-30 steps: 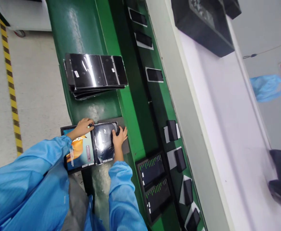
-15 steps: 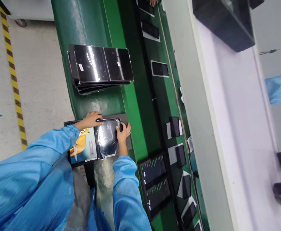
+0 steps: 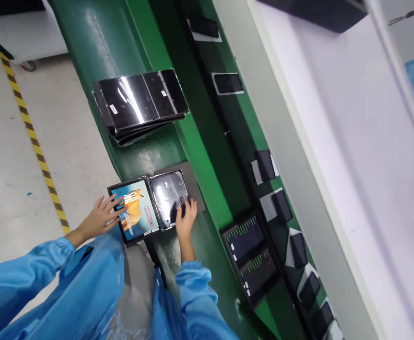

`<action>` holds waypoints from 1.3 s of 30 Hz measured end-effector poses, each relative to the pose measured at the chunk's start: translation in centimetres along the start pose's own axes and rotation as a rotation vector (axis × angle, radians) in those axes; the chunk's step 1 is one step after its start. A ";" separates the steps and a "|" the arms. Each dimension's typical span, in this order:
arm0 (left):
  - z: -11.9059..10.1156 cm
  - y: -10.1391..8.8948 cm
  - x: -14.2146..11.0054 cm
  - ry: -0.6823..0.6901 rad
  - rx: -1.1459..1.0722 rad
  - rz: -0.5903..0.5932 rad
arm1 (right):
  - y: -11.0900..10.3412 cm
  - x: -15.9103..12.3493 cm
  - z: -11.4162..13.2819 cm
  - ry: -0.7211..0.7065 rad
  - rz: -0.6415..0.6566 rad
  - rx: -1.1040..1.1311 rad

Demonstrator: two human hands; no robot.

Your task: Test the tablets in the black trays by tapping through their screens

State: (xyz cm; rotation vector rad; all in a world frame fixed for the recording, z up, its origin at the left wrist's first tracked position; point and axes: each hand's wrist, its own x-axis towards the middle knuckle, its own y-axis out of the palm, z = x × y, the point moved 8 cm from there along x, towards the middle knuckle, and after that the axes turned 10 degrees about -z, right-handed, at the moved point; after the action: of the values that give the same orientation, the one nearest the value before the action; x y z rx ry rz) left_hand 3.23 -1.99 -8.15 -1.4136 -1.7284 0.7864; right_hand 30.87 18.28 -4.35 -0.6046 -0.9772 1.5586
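In front of me a two-part black tray (image 3: 162, 225) lies at the near edge of the green bench. Its left part shows a bright picture (image 3: 136, 208) with an orange shape and the digits 06 48. The right part has a glossy dark panel (image 3: 167, 193) under clear, wrinkled film. My left hand (image 3: 104, 216) reaches over the left edge, its spread fingers lying on the picture. My right hand (image 3: 186, 221) rests at the right side of the filmed panel, fingers apart and tips on it. A grey mat (image 3: 194, 186) shows partly under the tray.
Beyond the tray a stack of similar black filmed trays (image 3: 141, 101) lies on the green bench (image 3: 100, 42). To the right stands another black tray with green-marked panels (image 3: 251, 257). Several dark phone-like slabs (image 3: 228, 83) on white sheets line the lower strip beside a pale shelf (image 3: 320, 156).
My left hand has moved left from the tray's top edge onto the picture; the small black item at its fingers no longer shows. My right hand has slid down the panel's side. The view has turned.
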 end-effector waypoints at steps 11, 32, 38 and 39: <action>0.7 0.3 19.5 0.310 -0.108 0.148 | 0.8 -6.2 4.6 0.149 -0.077 -0.142; 12.1 2.7 9.7 -0.423 -0.598 0.480 | 2.8 -6.2 4.9 0.442 -0.271 -0.172; 12.4 2.9 10.0 -0.453 -0.600 0.492 | 7.7 -6.6 10.2 0.437 -0.178 -0.116; 12.5 2.9 9.9 -0.467 -0.604 0.489 | 7.9 -5.9 10.5 0.432 -0.171 -0.110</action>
State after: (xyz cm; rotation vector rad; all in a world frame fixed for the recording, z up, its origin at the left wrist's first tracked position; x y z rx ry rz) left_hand -6.91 8.35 -15.40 -2.2598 -2.1130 0.9495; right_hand 19.45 9.76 -6.33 -0.8687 -0.7639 1.1635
